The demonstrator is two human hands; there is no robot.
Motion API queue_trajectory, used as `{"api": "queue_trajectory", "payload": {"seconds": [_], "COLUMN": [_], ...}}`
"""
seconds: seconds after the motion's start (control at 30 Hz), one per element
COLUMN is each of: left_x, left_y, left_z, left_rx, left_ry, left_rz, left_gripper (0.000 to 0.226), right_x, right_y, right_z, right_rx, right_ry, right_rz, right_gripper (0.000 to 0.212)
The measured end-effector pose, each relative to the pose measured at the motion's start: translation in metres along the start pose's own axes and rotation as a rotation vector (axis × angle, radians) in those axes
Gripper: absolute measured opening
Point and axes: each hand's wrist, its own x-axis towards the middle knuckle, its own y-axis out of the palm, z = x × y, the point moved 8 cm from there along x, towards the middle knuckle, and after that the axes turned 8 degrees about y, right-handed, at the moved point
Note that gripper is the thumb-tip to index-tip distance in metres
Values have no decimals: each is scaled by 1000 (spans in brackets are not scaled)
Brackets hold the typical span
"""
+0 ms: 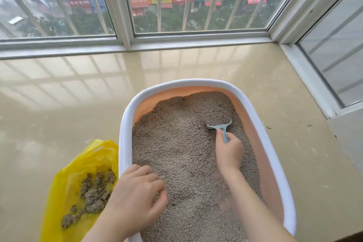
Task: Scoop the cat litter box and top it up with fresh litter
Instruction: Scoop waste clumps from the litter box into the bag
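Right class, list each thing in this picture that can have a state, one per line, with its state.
Litter box: uncovered, holding grey litter.
Scoop: blade dug into the litter, handle held.
Right hand: gripping the scoop handle.
Left hand: fingers loosely curled, at the box's near-left rim, holding nothing.
Yellow bag: open, with litter clumps inside.
Windows: closed.

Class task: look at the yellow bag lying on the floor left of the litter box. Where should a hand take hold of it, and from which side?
Grip the yellow bag at its raised top edge beside the litter box, coming from above. The clumps lie lower inside, so lifting the edge probably keeps them in.
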Motion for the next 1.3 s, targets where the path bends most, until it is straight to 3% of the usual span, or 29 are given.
{"api": "queue_trajectory", "payload": {"seconds": [0.6,0.87,1.3], "left_x": [-52,-55,-57], "left_y": [-4,-3,0], "left_z": [-41,-45,-44], "left_rx": [-107,-66,-8], "left_ry": [-158,-281,-303], "left_rz": [-113,-153,-199], "left_gripper": [13,19,26], "right_x": [-76,-86,-87], "right_y": [-53,-66,-79], "right_z": [0,13,18], "right_rx": [-88,-49,-139], "right_ry": [-266,-349,-416], "right_rz": [430,480,488], "right_gripper": [33,25,19]}}
